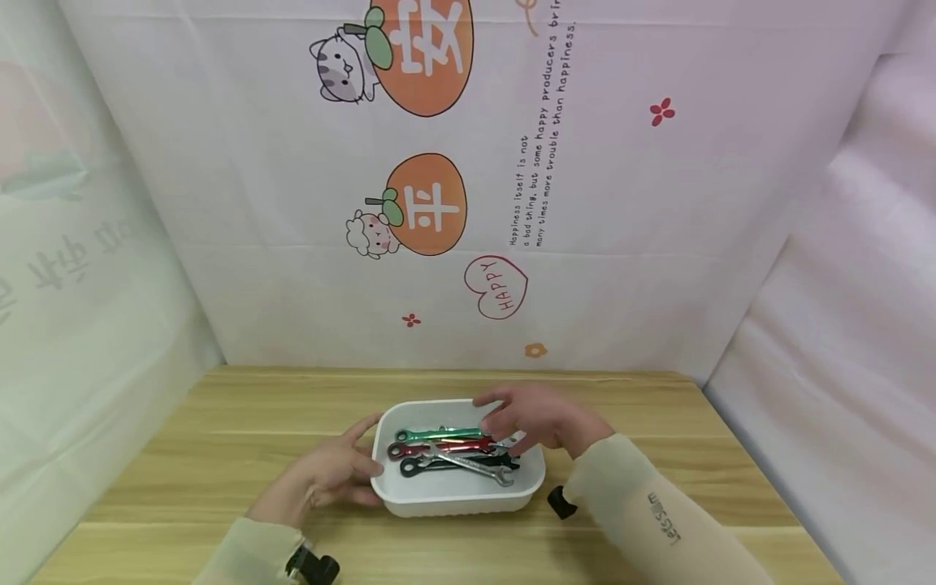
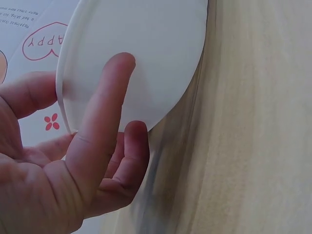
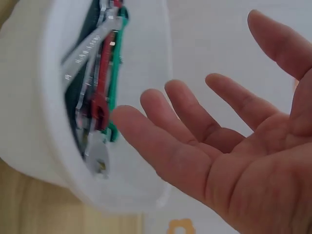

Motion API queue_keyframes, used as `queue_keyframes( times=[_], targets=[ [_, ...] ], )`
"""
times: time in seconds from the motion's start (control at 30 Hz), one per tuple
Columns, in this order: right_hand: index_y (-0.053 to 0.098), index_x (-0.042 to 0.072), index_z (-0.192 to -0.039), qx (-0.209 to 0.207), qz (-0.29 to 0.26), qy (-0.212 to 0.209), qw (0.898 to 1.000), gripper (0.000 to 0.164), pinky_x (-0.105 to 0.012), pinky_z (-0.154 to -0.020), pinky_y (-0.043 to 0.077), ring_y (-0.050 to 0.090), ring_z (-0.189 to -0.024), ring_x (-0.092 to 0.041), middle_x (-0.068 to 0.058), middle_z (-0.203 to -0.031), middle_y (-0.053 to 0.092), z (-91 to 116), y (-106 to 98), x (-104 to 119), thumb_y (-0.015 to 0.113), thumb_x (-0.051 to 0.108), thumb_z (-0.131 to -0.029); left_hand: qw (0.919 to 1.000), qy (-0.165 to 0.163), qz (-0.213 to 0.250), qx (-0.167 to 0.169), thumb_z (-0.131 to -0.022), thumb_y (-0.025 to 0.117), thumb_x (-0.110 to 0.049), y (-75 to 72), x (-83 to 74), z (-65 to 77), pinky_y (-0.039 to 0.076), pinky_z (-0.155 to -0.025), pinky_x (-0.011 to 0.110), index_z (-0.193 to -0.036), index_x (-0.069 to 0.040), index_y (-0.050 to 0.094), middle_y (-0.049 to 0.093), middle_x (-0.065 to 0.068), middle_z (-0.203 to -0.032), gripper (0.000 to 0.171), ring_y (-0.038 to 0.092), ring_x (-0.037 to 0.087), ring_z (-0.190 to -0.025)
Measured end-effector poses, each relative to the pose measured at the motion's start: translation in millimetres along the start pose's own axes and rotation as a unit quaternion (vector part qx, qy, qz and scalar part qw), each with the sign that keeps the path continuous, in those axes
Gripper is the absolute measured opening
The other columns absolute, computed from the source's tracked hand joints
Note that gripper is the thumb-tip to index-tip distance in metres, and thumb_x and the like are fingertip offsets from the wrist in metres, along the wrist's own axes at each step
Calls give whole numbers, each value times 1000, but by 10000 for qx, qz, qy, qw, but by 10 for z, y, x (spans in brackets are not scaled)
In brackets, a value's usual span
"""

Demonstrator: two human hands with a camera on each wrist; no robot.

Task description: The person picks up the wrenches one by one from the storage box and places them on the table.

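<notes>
Spread fingers (image 3: 161, 145), white bin (image 3: 53, 105), blurry wrenches (image 3: 104, 73), apparently

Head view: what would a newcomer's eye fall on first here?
Probably the colourful wrenches piled in the white tub on the table. The left hand holds the tub's left end, while the right hand hovers over its right end. Behind, orange fruit prints brighten the white backdrop.

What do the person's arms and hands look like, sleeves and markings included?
The left hand and right hand are bare, without gloves. The left sleeve and right sleeve are pale cream; the right one carries dark lettering that seems to read "Let's Slim". A small black device shows at the left cuff, and another black piece at the right cuff.
</notes>
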State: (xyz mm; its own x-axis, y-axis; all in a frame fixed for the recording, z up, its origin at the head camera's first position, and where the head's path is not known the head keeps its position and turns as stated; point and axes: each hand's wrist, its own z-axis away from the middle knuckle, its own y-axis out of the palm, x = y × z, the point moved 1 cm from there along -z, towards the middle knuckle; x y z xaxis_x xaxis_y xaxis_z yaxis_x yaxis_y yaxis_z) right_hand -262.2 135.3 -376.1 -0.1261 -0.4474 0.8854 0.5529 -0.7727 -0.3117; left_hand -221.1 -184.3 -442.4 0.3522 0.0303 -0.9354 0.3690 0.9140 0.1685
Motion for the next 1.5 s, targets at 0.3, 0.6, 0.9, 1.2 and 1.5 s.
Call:
queue_keyframes(
  times=[0.3,0.6,0.9,1.2,1.5],
  targets=[
    [62,13,-134,241,504,327,9979,51,-55,-79,55,59,-101,-33,-8,-105,68,-166,209,-77,77,12,-86,9996,0,164,227,-94,47,10,-12,17,30,55,-78,58,-161,-18,4,29,43,-144,84,63,42,-102],
    [67,17,-128,54,762,539,9956,48,-51,-77,56,58,-94,-27,-12,-100,63,-255,265,-154,81,14,-82,9989,26,397,236,-95,46,8,-4,43,22,53,-81,60,-161,-19,5,27,42,-145,83,60,43,-107],
    [68,16,-123,24,880,457,9951,47,-52,-74,54,60,-93,-29,-7,-97,66,-257,341,-174,81,6,-79,9983,123,560,142,-96,47,5,0,92,28,53,-81,60,-162,-19,8,28,39,-147,80,61,39,-106],
    [72,18,-118,-188,1525,287,9877,49,-49,-68,55,59,-91,-23,-6,-103,63,-235,410,-142,84,2,-74,9980,200,589,86,-96,48,4,6,101,37,53,-81,60,-161,-17,9,29,39,-148,79,62,39,-105],
    [73,20,-118,-262,2633,-243,9641,50,-37,-72,51,56,-87,-18,1,-100,63,-241,493,-166,86,4,-73,9977,243,620,121,-95,51,3,-10,116,32,52,-82,60,-161,-17,9,27,38,-149,81,62,40,-106]
  ],
)
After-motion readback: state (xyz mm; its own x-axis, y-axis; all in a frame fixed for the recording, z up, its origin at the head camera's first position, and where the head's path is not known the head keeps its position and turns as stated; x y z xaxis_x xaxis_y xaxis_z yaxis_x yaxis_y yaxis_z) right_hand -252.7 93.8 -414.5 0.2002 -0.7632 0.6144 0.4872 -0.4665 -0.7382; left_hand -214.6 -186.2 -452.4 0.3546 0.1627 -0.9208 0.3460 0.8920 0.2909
